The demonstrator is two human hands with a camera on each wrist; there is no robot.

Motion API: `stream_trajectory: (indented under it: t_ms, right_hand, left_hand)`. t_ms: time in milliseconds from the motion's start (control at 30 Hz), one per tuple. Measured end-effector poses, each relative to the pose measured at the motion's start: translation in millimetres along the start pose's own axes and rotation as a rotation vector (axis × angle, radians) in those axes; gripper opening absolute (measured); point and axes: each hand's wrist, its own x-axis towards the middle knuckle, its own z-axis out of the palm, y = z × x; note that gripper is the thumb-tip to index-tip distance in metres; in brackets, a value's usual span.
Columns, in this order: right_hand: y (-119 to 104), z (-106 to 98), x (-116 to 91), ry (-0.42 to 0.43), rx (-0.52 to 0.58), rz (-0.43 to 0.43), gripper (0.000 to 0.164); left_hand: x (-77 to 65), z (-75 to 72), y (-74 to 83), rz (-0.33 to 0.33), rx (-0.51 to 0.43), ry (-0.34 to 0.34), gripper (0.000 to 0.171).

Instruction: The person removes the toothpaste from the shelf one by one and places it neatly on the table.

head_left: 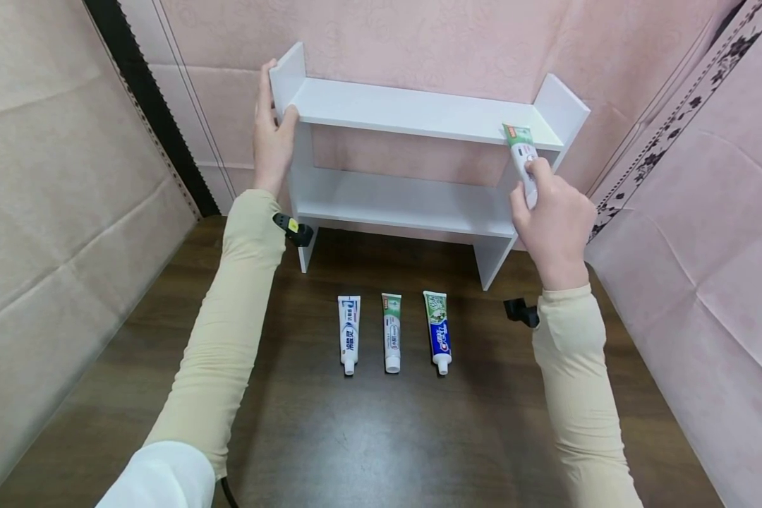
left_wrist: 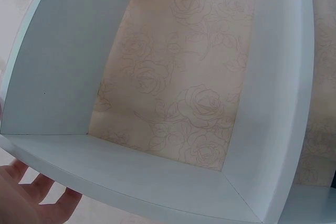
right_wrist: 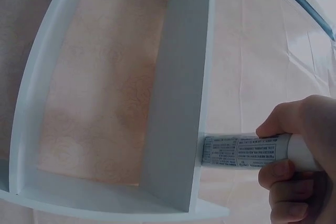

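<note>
A white two-tier shelf (head_left: pixel 413 109) stands at the back of the table. My left hand (head_left: pixel 273 144) grips its upper left side panel, with the thumb at the front edge. In the left wrist view, fingers (left_wrist: pixel 39 187) show along the outside of that panel. My right hand (head_left: pixel 557 219) pinches a green-and-white toothpaste tube (head_left: pixel 522 156) near its cap end. The tube's flat end overlaps the right part of the top board; printed text faces the right wrist camera on the tube (right_wrist: pixel 236 150).
Three toothpaste tubes lie in a row in front of the shelf: a white-and-blue one (head_left: pixel 349 331), a green-and-white one (head_left: pixel 391 331) and a green-and-blue one (head_left: pixel 439 330). Pink patterned sheets (head_left: pixel 419 35) surround the dark wooden table (head_left: pixel 355 437).
</note>
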Motion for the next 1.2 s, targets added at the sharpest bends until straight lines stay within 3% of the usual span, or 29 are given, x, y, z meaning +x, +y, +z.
stream_trajectory:
  t_ms: [433,567,933,1200]
  right_hand:
    - [9,-15,-23,0.096,0.155,0.008,0.028]
    - [7,-18,-32,0.087,0.166,-0.016,0.027]
    - [10,-15,-62,-0.116,0.155,-0.081,0.017]
    - [17,-4,-87,-0.353,0.095,-0.048,0.017]
  left_hand:
    - [-1.5,-2.1,1.6,-0.001,-0.003,-0.001,0.065]
    - [-1.6,-3.1,2.4,-0.004,-0.006,-0.001,0.065]
    - [-1.1,-4.9,2.3,0.001,-0.006,0.001,0.064]
    - [-1.3,-3.2,2.7,-0.002,0.003,-0.009,0.063]
